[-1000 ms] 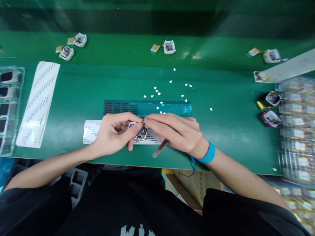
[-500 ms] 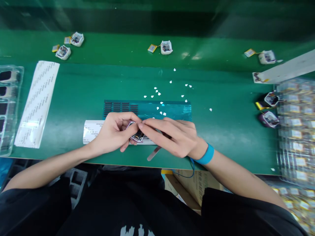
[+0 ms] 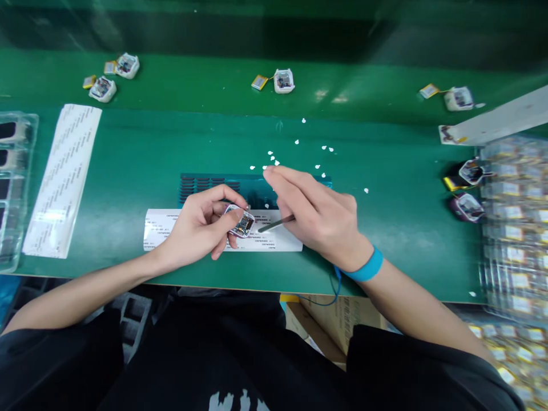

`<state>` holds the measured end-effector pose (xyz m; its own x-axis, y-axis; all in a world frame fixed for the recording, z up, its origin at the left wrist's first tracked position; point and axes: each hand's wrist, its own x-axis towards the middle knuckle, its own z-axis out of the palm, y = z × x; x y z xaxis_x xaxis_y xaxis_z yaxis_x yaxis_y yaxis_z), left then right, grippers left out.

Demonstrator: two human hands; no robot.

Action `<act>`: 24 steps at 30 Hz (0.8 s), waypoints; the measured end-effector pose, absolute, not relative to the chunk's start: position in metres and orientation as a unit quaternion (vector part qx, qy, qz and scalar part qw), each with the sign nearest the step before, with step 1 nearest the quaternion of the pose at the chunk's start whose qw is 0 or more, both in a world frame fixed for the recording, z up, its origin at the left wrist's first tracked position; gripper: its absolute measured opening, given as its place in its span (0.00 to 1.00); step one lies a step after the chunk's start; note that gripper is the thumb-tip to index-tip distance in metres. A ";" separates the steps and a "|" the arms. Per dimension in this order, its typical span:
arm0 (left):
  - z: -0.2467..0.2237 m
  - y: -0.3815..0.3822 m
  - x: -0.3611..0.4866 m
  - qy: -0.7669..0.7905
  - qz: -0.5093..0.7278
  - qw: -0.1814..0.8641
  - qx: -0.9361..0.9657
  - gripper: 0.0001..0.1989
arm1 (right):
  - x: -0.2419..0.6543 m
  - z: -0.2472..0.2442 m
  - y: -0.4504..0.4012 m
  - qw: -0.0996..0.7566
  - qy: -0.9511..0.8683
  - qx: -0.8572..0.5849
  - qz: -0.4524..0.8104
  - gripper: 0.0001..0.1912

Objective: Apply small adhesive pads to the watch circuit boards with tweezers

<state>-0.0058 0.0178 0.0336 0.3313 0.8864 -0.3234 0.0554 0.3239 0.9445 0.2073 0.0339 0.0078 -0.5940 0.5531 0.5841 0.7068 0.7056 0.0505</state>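
Note:
My left hand (image 3: 205, 222) grips a small watch-like case (image 3: 243, 222), its open side up and the circuit board inside showing. My thumb lies across the case's upper left edge. My right hand (image 3: 321, 214) is curled round grey metal tweezers (image 3: 276, 224), whose flat end sticks out to the lower left, close to the case. Its forefinger reaches up to one of the small white round stickers (image 3: 277, 163) scattered on the table. A printed white strip (image 3: 165, 228) and a teal slotted sheet (image 3: 186, 185) lie under the hands.
Open white cases (image 3: 283, 81) with yellow-edged batteries stand along the back. A long white printed sheet (image 3: 64, 177) and a clear tray (image 3: 32, 171) lie left. Stacked clear trays (image 3: 514, 228) and two dark cases (image 3: 467, 206) stand right. A blue wrist strap (image 3: 368, 265) trails a cord.
My right hand has moved off the case, up and right to the white stickers, and the tweezers have swung round. My left hand still holds the case, now more in sight.

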 end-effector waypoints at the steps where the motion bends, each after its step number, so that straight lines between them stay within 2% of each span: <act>1: 0.033 0.018 -0.006 0.481 0.321 0.656 0.485 0.05 | 0.208 0.009 0.035 0.266 -0.885 -0.356 -0.139 0.19; 6: 0.032 0.018 -0.007 0.467 0.312 0.676 0.478 0.06 | 0.210 0.015 0.034 0.241 -0.926 -0.263 -0.126 0.14; 12: 0.030 0.017 -0.006 0.485 0.340 0.645 0.482 0.09 | 0.214 0.019 0.035 0.219 -0.936 -0.239 -0.134 0.12; 19: 0.024 0.005 -0.004 0.487 0.376 0.555 0.560 0.06 | 0.207 0.019 0.029 0.198 -0.944 -0.244 -0.099 0.13; 24: 0.013 -0.002 -0.005 0.454 0.404 0.431 0.667 0.05 | 0.194 0.024 0.013 0.180 -0.933 -0.296 -0.101 0.16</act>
<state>-0.0054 -0.0016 0.0131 0.2609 0.9541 0.1472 0.2574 -0.2157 0.9419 0.1938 0.0130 0.0243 -0.7597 0.5164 0.3951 0.5893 0.8037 0.0827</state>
